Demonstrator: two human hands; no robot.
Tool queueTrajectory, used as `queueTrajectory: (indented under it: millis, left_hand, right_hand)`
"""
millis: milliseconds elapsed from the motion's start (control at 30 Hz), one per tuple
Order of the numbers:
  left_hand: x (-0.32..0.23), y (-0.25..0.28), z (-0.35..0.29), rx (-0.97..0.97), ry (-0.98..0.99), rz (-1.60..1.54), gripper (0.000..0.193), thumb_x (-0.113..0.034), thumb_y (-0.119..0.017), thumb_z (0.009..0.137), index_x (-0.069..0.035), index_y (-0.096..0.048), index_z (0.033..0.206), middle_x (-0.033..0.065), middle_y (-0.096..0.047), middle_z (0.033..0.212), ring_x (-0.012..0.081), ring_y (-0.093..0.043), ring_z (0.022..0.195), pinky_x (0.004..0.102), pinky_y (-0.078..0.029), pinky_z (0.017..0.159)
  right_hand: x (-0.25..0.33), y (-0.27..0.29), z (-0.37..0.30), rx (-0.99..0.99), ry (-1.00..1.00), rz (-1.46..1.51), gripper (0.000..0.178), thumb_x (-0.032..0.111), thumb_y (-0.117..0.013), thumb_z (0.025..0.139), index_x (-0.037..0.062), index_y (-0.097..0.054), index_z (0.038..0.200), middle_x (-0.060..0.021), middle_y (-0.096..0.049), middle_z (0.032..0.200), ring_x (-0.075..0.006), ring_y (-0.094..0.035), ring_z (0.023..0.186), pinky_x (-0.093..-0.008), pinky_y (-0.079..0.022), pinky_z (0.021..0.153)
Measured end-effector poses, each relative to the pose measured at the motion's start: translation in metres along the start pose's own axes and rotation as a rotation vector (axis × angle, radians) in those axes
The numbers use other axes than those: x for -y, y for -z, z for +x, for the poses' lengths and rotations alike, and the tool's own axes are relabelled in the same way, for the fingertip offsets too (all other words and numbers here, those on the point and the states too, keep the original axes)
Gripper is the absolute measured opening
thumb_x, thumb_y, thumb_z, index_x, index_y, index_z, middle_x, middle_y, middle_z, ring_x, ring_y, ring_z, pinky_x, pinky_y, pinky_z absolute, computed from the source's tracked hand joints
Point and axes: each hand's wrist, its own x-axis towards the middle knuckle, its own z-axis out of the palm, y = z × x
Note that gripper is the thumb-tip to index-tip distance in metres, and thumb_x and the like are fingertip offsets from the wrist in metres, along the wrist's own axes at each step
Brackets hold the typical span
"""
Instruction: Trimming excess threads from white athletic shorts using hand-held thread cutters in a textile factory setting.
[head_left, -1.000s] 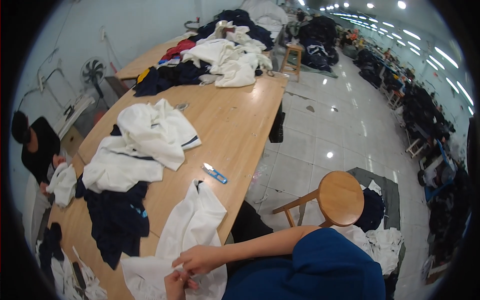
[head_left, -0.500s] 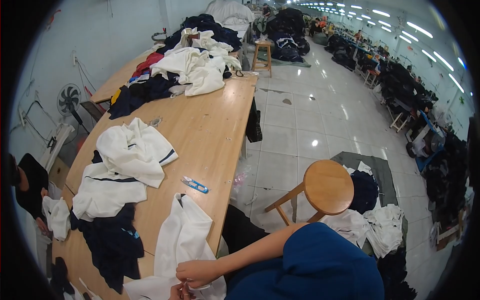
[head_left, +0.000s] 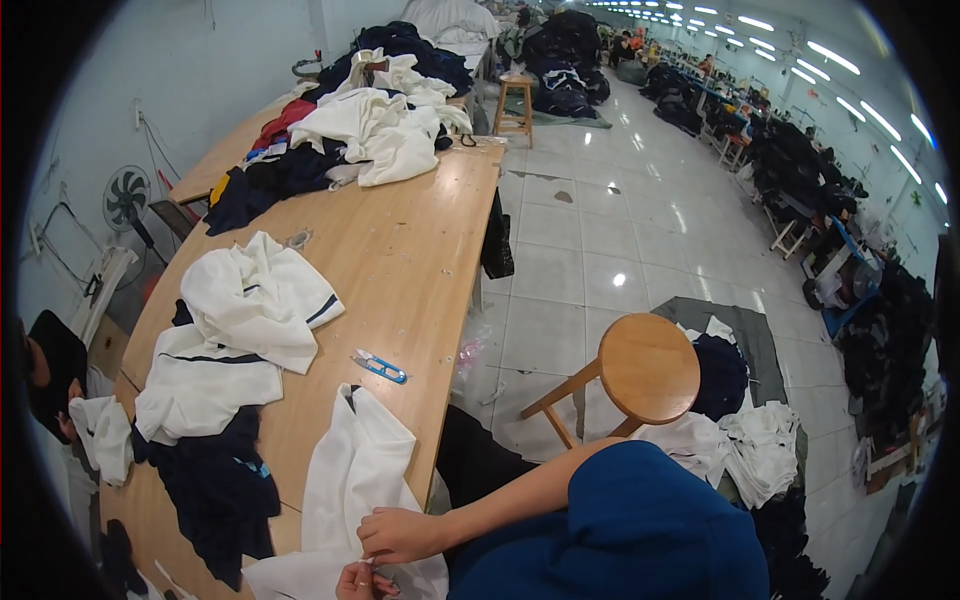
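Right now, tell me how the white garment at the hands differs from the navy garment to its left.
Colour: the white garment is mostly white; the navy garment is dark with a small light-blue mark.
Handling: the left hand and right hand pinch the white garment; neither touches the navy garment.
Cover: other white cloth overlaps the navy garment's far end, not the white garment.
Both lie on the table.

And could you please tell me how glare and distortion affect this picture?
Head view: ceiling lights blow out and glint off the tiled floor; head view again: the table bows along its left edge, corners go black, yet folds in the white garment read clearly.
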Motion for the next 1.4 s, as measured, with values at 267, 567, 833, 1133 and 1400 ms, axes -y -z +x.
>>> queueTrajectory:
  millis: [267, 567, 833, 1133, 1400]
  left_hand:
    - [-0.002, 0.000, -0.010, 0.053, -0.218, 0.100, 0.016, -0.013, -0.050, 0.089, 0.002, -0.053, 0.090, 0.0105, -0.059, 0.072, 0.0161, -0.059, 0.061, 0.0256, -0.049, 0.056]
    - [0.008, 0.011, -0.008, 0.084, -0.260, 0.112, 0.016, -0.012, -0.050, 0.089, 0.004, -0.051, 0.091, 0.0138, -0.060, 0.076, 0.0205, -0.062, 0.068, 0.0292, -0.052, 0.063]
    - [0.001, 0.030, -0.027, 0.040, -0.271, 0.266, 0.015, -0.012, -0.049, 0.090, 0.003, -0.049, 0.091, 0.0133, -0.060, 0.072, 0.0189, -0.061, 0.062, 0.0294, -0.053, 0.058]
    - [-0.012, 0.046, -0.019, -0.061, 0.026, -0.186, 0.024, -0.028, -0.053, 0.087, -0.004, -0.054, 0.087, 0.0049, -0.054, 0.063, 0.0127, -0.049, 0.052, 0.0236, -0.042, 0.049]
    - [0.011, 0.052, -0.016, 0.190, -0.306, 0.071, 0.033, -0.036, -0.053, 0.087, -0.003, -0.055, 0.093, 0.0024, -0.052, 0.072, 0.0084, -0.047, 0.062, 0.0212, -0.037, 0.050]
  right_hand:
    - [-0.010, -0.003, 0.011, 0.124, -0.352, 0.336, 0.020, 0.021, -0.062, 0.065, 0.0019, -0.060, 0.061, -0.0083, -0.050, 0.063, -0.0218, -0.051, 0.069, -0.0313, -0.039, 0.059]
    - [-0.006, 0.020, 0.030, 0.276, -0.683, 0.759, 0.036, 0.029, -0.060, 0.075, 0.0045, -0.051, 0.051, -0.0018, -0.044, 0.048, -0.0113, -0.047, 0.054, -0.0269, -0.034, 0.051]
    - [-0.064, 0.031, 0.038, -0.113, -0.978, 1.138, 0.040, 0.028, -0.055, 0.084, 0.0079, -0.045, 0.051, -0.0003, -0.044, 0.051, -0.0087, -0.042, 0.048, -0.0250, -0.033, 0.046]
    - [0.013, -0.016, 0.053, 0.293, 0.328, 0.030, 0.026, 0.026, -0.057, 0.078, 0.0022, -0.057, 0.066, -0.0096, -0.051, 0.064, -0.0261, -0.053, 0.059, -0.0371, -0.040, 0.053]
    - [0.056, -0.003, 0.060, 0.370, -0.108, -0.080, 0.028, 0.033, -0.050, 0.083, 0.0069, -0.061, 0.080, -0.0150, -0.061, 0.070, -0.0325, -0.057, 0.063, -0.0416, -0.044, 0.057]
